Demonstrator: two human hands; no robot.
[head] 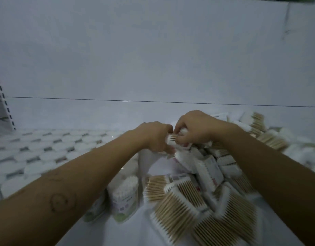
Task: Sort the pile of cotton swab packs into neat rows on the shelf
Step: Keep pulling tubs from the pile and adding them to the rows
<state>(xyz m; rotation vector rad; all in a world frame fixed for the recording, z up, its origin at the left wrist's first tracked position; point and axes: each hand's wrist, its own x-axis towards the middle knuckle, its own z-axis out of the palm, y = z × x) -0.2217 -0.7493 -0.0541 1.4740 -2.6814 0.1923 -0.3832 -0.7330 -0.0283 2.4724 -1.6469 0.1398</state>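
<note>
A loose pile of flat cotton swab packs (202, 197) with wooden sticks and white tips covers the white shelf (153, 110) in front of me and to the right. Both hands meet above the pile's far edge. My left hand (155, 137) and my right hand (197, 128) together grip a small swab pack (172, 139), fingers curled round its ends. More packs (266, 137) lie scattered at the far right. The image is blurred there.
Rows of round white tubs (46, 151) fill the shelf's left side. Two round swab tubs with green labels (125, 197) lie tipped near my left forearm. The white back panel (153, 50) rises behind; a slotted upright (4, 98) stands at the left.
</note>
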